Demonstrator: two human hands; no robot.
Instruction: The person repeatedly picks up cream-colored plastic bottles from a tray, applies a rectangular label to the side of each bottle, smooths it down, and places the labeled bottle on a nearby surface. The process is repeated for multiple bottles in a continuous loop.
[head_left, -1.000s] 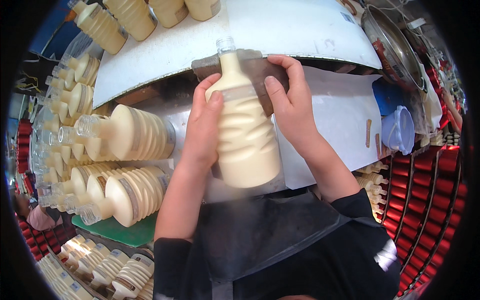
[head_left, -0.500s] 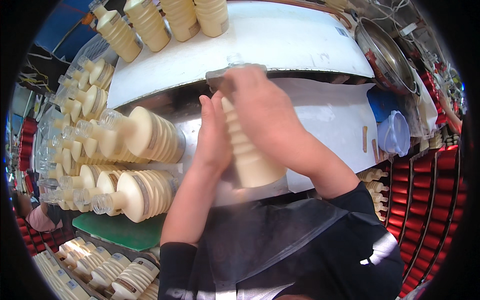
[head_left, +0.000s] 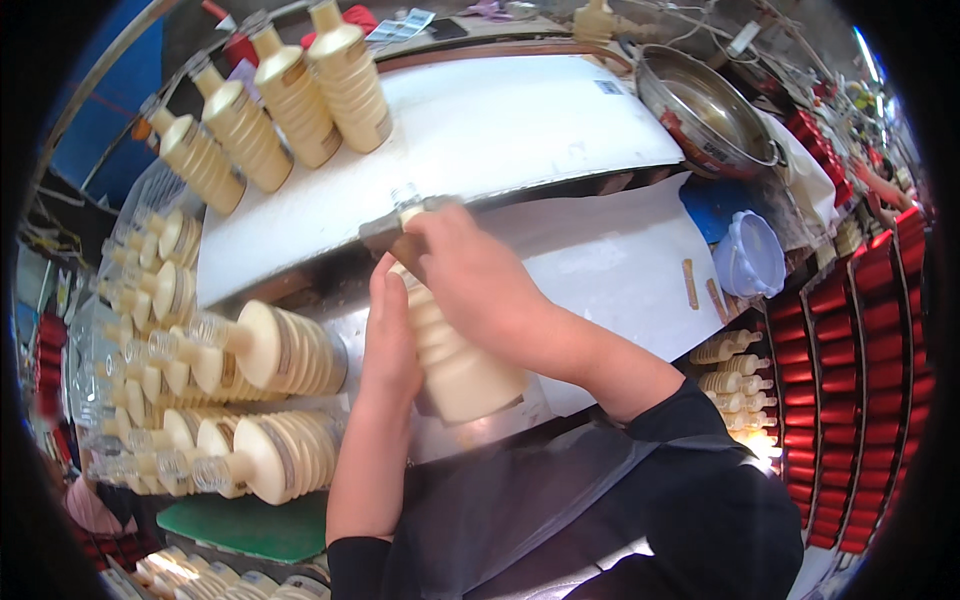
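A cream bottle with a ribbed body and a clear glass neck leans away from me, its base toward my body. Along its left side lies my left hand, gripping it with the thumb up. My right hand is closed around a flat grey-brown scraper-like piece at the bottle's shoulder, just below the neck. Motion blur hides that piece's exact kind, and the right hand covers much of the bottle's upper part.
Several similar bottles lie stacked at the left, necks toward the left. More bottles stand on the white board. A metal pan, a lilac bucket and small brown sticks are at the right, near red ribbed stacks.
The view has shifted, so the stacked bottles sit lower and the standing bottles show whole. Both hands stay on the bottle, and the right hand still holds the flat piece at its shoulder.
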